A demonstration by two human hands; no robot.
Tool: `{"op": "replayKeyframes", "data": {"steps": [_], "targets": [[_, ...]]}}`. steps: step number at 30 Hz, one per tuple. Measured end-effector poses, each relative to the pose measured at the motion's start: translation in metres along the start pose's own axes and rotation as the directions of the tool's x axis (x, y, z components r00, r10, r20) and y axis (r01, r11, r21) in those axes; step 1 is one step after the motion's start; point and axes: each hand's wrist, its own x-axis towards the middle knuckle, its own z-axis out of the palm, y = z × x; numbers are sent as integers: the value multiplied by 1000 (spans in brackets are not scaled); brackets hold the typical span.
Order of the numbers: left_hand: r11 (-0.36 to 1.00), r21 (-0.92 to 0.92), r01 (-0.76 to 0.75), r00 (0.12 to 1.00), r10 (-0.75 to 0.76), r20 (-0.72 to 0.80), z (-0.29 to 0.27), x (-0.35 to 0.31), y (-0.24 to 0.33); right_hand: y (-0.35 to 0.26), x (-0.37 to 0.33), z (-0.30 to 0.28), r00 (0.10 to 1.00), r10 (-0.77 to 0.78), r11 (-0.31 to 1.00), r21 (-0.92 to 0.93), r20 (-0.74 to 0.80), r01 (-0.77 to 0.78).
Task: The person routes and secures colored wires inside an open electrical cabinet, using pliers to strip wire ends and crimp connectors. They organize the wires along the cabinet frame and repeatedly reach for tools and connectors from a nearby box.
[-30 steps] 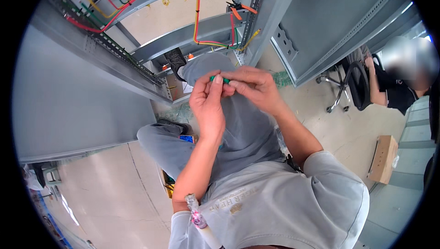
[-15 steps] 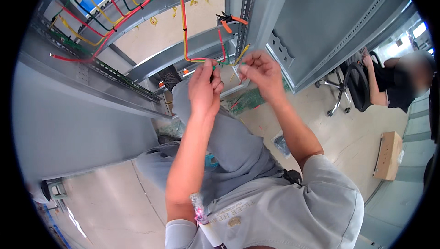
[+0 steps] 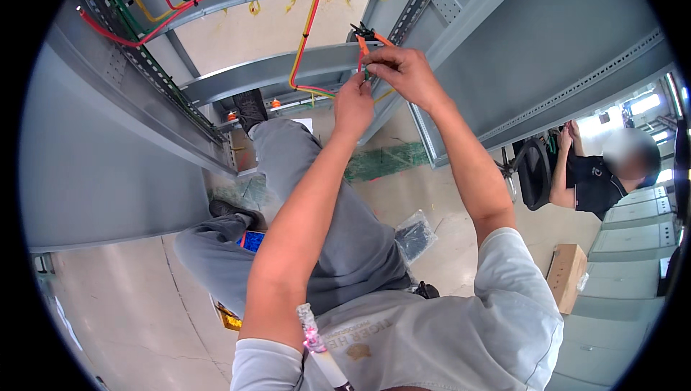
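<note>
Grey metal cabinet (image 3: 115,153) is being worked on, a red and yellow wire bundle (image 3: 308,27) being held by black ties inside. Brown box (image 3: 566,276) is being supported by the floor (image 3: 137,304) at right, contents not visible. Left hand (image 3: 353,106) and right hand (image 3: 407,74) are being held together by the cabinet's right post. Clear bag (image 3: 415,238) is being filled by something dark and flat. Beside the bent leg, blue-filled box (image 3: 241,239) and yellow-filled box (image 3: 217,310) are being partly covered; bits inside too small to tell. Orange-handled pliers (image 3: 367,33) are being left unheld just above the fingers. Green piece (image 3: 368,73), wire end or sleeve, is being pinched between the fingertips of both hands, each grip seemingly pressed together on it. Step in hand, judged: a wire end is being fitted. Steady left pinch and fine right-finger alignment are being called for.
</note>
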Motion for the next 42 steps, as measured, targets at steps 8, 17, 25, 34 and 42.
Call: {"op": "replayKeyframes", "data": {"steps": [8, 17, 25, 34, 42], "targets": [[999, -24, -29, 999, 28, -36, 6, -3, 9, -7, 1, -8, 1000, -6, 996, -92, 14, 7], [1000, 14, -23, 1000, 24, -16, 10, -5, 8, -4, 5, -15, 983, -115, 941, -301, 144, 154], [999, -19, -30, 999, 29, -39, 13, -7, 8, -11, 27, -23, 934, -54, 818, -521, 353, 244], [999, -38, -12, 1000, 11, -22, 11, -11, 10, -13, 29, -18, 909, -41, 764, -574, 414, 296], [989, -143, -31, 996, 18, -92, 15, -14, 8, -22, 31, -18, 911, -45, 720, -619, 410, 314]]}}
